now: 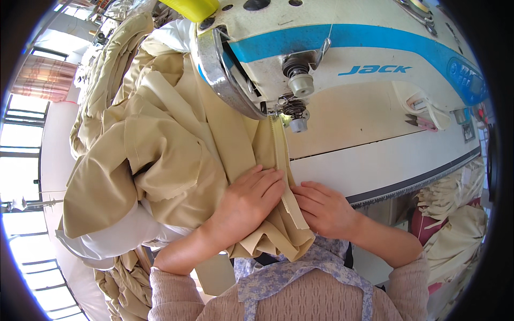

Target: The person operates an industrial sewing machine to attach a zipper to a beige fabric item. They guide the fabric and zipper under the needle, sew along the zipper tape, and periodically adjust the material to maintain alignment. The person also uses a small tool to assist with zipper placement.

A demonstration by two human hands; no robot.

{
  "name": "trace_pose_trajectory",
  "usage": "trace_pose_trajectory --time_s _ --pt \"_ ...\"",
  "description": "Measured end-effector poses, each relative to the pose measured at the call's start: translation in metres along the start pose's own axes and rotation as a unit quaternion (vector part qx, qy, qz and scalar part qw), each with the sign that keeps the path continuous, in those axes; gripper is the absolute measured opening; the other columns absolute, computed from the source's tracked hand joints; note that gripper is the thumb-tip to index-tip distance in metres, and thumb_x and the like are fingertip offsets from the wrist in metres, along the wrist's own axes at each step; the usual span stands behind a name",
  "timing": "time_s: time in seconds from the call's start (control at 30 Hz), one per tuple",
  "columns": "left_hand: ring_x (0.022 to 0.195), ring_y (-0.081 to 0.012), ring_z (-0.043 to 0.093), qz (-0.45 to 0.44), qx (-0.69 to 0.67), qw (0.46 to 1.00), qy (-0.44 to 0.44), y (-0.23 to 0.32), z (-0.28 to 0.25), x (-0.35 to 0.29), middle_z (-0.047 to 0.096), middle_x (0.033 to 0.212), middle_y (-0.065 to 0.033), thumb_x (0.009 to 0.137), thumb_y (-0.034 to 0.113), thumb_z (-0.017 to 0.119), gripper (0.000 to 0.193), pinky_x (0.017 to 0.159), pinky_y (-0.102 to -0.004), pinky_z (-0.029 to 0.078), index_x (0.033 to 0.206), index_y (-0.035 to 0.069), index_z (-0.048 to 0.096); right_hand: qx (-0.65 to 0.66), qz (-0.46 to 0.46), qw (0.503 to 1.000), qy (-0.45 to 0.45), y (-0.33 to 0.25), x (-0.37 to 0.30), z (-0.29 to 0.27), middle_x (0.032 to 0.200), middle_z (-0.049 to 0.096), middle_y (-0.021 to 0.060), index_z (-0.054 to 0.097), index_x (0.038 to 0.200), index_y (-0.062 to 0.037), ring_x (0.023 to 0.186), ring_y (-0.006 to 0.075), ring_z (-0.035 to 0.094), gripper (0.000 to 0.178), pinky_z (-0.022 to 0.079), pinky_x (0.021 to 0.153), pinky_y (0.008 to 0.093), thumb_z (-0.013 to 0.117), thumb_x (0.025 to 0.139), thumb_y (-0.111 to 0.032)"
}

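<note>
Beige fabric [235, 144] runs under the needle area of a white and blue sewing machine [342, 51], with a zipper tape [276, 142] lying along its right edge. My left hand [250, 193] rests on the fabric beside the zipper, its fingers stretched forward and slightly bent, holding nothing up. At the right edge of the same cloth is my right hand [325, 209]. Its fingers are together and closed on the edge, the tips partly hidden by the fabric. The near end of the cloth hangs folded towards my lap. The needle itself is hard to make out behind the machine head.
A large bunched beige garment [160, 155] with white lining is heaped left of the machine. Small pink-handled snips [423, 122] lie under the machine arm. A measuring strip [417, 182] edges the table. More cloth [455, 230] is piled at right.
</note>
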State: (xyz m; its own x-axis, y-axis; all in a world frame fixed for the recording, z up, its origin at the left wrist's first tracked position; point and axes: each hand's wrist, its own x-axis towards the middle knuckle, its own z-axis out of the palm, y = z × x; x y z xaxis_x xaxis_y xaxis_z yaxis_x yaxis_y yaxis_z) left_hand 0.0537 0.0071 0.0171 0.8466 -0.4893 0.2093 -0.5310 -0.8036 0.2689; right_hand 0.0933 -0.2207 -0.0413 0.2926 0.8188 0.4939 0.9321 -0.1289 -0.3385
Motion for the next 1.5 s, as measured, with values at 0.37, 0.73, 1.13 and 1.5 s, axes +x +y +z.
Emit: trace_pose_trajectory --time_s 0.37,0.73,1.13,1.5 --pt "0.11 -0.0308 0.069 -0.001 -0.044 0.999 0.011 -0.005 -0.002 0.005 0.07 0.114 -0.0127 0.082 0.007 0.068 0.026 0.102 -0.0462 0.055 0.106 0.0 0.067 -0.008 -0.004 1.0 0.029 0.001 0.004 -0.003 0.116 0.07 0.0111 0.073 0.103 0.0016 0.116 0.0246 0.064 0.03 0.05 0.094 0.0376 0.066 0.077 -0.011" --pt "0.107 -0.0306 0.069 0.048 0.004 0.998 0.05 -0.015 0.011 0.012 0.068 0.107 -0.0137 0.081 0.01 0.067 0.022 0.1 -0.045 0.055 0.1 0.002 0.062 -0.001 0.012 1.0 0.026 0.006 0.007 -0.006 0.113 0.071 0.0102 0.073 0.097 -0.0008 0.114 0.0246 0.066 0.028 0.049 0.094 0.038 0.069 0.073 -0.014" --pt "0.106 -0.0317 0.07 0.037 -0.004 0.998 0.06 -0.044 0.008 0.032 0.07 0.112 -0.0141 0.082 0.006 0.07 0.025 0.091 -0.042 0.057 0.106 0.001 0.067 -0.012 -0.003 0.999 0.043 0.029 0.021 -0.003 0.108 0.071 0.0074 0.071 0.089 -0.0031 0.101 0.0217 0.067 0.021 0.052 0.091 0.0373 0.069 0.069 -0.01" --pt "0.107 -0.03 0.068 0.047 0.009 0.997 0.066 -0.044 0.003 0.035 0.071 0.109 -0.0108 0.076 0.002 0.073 0.028 0.095 -0.0434 0.055 0.104 0.0 0.069 -0.003 0.01 0.998 0.065 0.027 0.019 -0.003 0.102 0.073 0.0086 0.072 0.094 0.0002 0.096 0.0199 0.069 0.028 0.052 0.087 0.035 0.07 0.068 -0.009"
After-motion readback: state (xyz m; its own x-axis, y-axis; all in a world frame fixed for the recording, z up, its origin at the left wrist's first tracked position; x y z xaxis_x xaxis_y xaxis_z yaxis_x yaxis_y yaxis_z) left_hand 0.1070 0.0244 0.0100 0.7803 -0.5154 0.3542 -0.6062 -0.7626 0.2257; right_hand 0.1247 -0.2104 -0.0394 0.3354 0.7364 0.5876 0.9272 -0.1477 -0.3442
